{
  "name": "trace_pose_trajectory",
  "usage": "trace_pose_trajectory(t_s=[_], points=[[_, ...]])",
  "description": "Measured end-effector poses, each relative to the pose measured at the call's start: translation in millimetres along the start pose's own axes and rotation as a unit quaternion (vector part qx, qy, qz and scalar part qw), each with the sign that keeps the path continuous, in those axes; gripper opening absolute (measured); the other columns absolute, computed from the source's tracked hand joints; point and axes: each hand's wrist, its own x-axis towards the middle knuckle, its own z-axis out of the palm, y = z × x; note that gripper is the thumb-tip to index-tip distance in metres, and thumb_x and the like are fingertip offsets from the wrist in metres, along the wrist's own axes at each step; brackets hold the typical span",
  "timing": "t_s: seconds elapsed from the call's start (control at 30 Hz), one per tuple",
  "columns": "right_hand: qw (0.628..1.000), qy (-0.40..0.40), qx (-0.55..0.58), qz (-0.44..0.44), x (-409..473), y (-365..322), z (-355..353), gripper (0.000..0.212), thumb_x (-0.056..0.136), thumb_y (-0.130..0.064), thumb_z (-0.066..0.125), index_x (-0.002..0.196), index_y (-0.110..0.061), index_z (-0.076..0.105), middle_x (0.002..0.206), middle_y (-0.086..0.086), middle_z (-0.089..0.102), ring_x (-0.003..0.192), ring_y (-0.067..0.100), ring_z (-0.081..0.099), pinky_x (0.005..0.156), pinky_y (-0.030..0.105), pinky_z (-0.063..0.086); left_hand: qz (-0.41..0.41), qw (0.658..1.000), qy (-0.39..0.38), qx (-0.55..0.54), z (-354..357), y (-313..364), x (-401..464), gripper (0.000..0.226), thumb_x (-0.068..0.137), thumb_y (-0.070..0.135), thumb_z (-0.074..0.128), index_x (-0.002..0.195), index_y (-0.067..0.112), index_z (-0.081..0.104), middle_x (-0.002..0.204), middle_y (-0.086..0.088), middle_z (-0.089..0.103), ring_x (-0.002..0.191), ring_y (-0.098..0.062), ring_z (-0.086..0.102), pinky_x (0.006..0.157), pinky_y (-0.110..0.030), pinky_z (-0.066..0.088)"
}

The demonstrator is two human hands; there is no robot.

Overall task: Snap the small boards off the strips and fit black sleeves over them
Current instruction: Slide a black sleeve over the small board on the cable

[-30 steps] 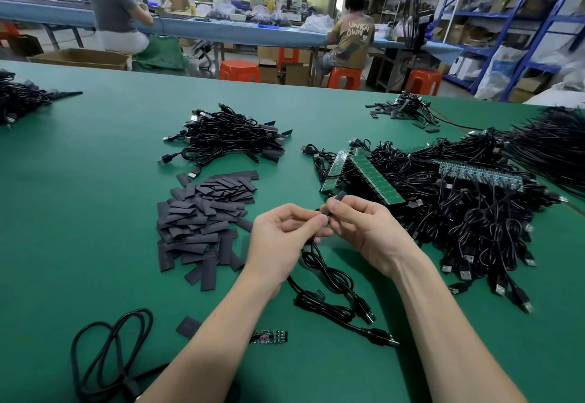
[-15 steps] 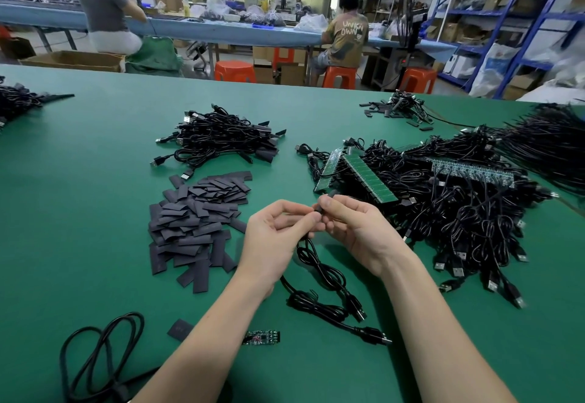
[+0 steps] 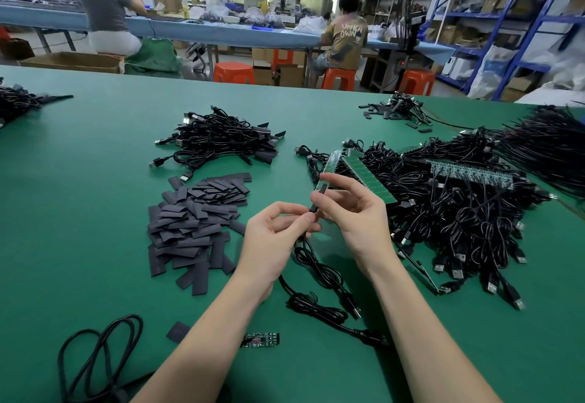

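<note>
Over the green table [image 3: 79, 212], my left hand [image 3: 275, 238] pinches the lower end of a black sleeve [image 3: 318, 197] where a black cable [image 3: 319, 276] comes out. My right hand [image 3: 351, 212] pinches the sleeve's upper part between thumb and fingers. The small board inside is hidden by the sleeve. The cable hangs from my hands and coils on the table. A pile of flat black sleeves [image 3: 196, 222] lies to the left. Green board strips [image 3: 367, 174] with attached cables lie in a heap to the right. One loose small board [image 3: 260, 339] lies by my left forearm.
A pile of sleeved cables [image 3: 218, 143] lies beyond the sleeves. A looped cable [image 3: 98, 358] and one stray sleeve [image 3: 178, 330] lie at front left. More cable bundles sit at far right [image 3: 544, 143] and far left [image 3: 15, 105]. Two people sit at a bench behind.
Both hands have risen slightly and the sleeve now stands more upright between them. My right fingers have spread apart along the sleeve's upper end.
</note>
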Motion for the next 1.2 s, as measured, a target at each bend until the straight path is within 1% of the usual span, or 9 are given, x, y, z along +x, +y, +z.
trace_pose_trajectory(t_s=[0.13,0.23,0.4,0.63,0.73,0.9,1.0,1.1,1.2], points=[[0.999,0.014,-0.025,-0.019,-0.3,0.8,1.7,0.046,0.078,-0.001,0.084,0.118,-0.015,0.065,0.082,0.012,0.075,0.070,0.023,0.071,0.076,0.034,0.059,-0.001,1.000,0.004,0.002,-0.2,-0.2,0.2,0.007,0.090,0.001,0.071,0.092,0.006,0.066,0.085,-0.013,0.078,0.072,-0.015,0.074,0.069,-0.018,0.055],[0.999,0.020,-0.039,-0.030,-0.5,1.7,1.5,0.046,0.077,-0.004,0.085,0.115,-0.017,0.064,0.083,0.013,0.076,0.077,0.026,0.071,0.082,0.040,0.060,-0.002,1.000,0.003,0.000,-0.8,-0.1,0.3,0.007,0.090,0.000,0.071,0.094,0.004,0.066,0.087,-0.012,0.078,0.073,-0.016,0.074,0.069,-0.019,0.055],[0.998,0.015,-0.047,-0.033,-0.8,2.5,2.8,0.034,0.080,-0.003,0.083,0.108,-0.020,0.076,0.080,0.005,0.074,0.076,0.018,0.070,0.075,0.027,0.057,-0.003,1.000,0.002,0.003,-1.0,0.4,0.0,0.006,0.090,0.001,0.071,0.093,0.006,0.067,0.086,-0.014,0.078,0.072,-0.016,0.072,0.070,-0.019,0.055],[0.999,0.022,-0.043,-0.022,-0.8,0.4,2.3,0.024,0.080,-0.004,0.083,0.100,-0.018,0.081,0.081,0.004,0.076,0.072,0.017,0.071,0.070,0.023,0.056,-0.004,1.000,0.003,0.010,-0.2,0.4,-0.1,0.006,0.091,0.001,0.070,0.094,0.005,0.068,0.085,-0.014,0.078,0.078,-0.018,0.075,0.075,-0.021,0.058],[0.999,0.026,-0.039,-0.016,0.3,0.3,0.3,0.022,0.079,-0.005,0.084,0.098,-0.017,0.081,0.082,0.005,0.076,0.073,0.018,0.071,0.071,0.025,0.057,-0.007,1.000,0.003,0.011,-0.4,0.5,-0.1,0.006,0.091,0.000,0.070,0.095,0.003,0.068,0.085,-0.013,0.078,0.080,-0.019,0.076,0.075,-0.021,0.058],[0.999,0.028,-0.038,-0.016,0.6,-0.7,-0.3,0.021,0.079,-0.004,0.084,0.093,-0.020,0.082,0.079,0.002,0.075,0.071,0.015,0.069,0.070,0.023,0.056,-0.014,1.000,0.005,0.010,-0.2,0.3,0.4,0.007,0.091,0.001,0.070,0.097,0.001,0.067,0.087,-0.013,0.078,0.080,-0.017,0.075,0.073,-0.020,0.056],[0.999,0.021,-0.040,-0.014,0.8,0.4,0.3,0.021,0.080,-0.004,0.082,0.098,-0.016,0.080,0.079,0.004,0.074,0.072,0.020,0.068,0.075,0.030,0.058,-0.015,1.000,0.003,0.011,-0.2,-0.1,0.7,0.007,0.091,0.001,0.070,0.098,0.001,0.067,0.086,-0.014,0.078,0.079,-0.017,0.075,0.074,-0.021,0.056],[0.999,0.025,-0.037,-0.013,0.5,2.1,1.9,0.029,0.081,-0.003,0.081,0.106,-0.016,0.078,0.079,0.004,0.071,0.074,0.021,0.065,0.077,0.031,0.058,-0.012,1.000,0.002,0.008,0.0,-0.4,0.9,0.008,0.092,0.001,0.069,0.098,0.000,0.066,0.086,-0.013,0.078,0.075,-0.016,0.074,0.072,-0.021,0.056],[0.999,0.027,-0.038,-0.017,-0.5,2.8,3.1,0.028,0.081,-0.004,0.082,0.105,-0.016,0.077,0.080,0.006,0.071,0.075,0.021,0.067,0.078,0.033,0.059,-0.010,1.000,0.001,0.005,-0.2,-0.4,0.8,0.007,0.092,0.001,0.069,0.098,0.000,0.066,0.086,-0.014,0.078,0.071,-0.015,0.072,0.070,-0.020,0.056]])
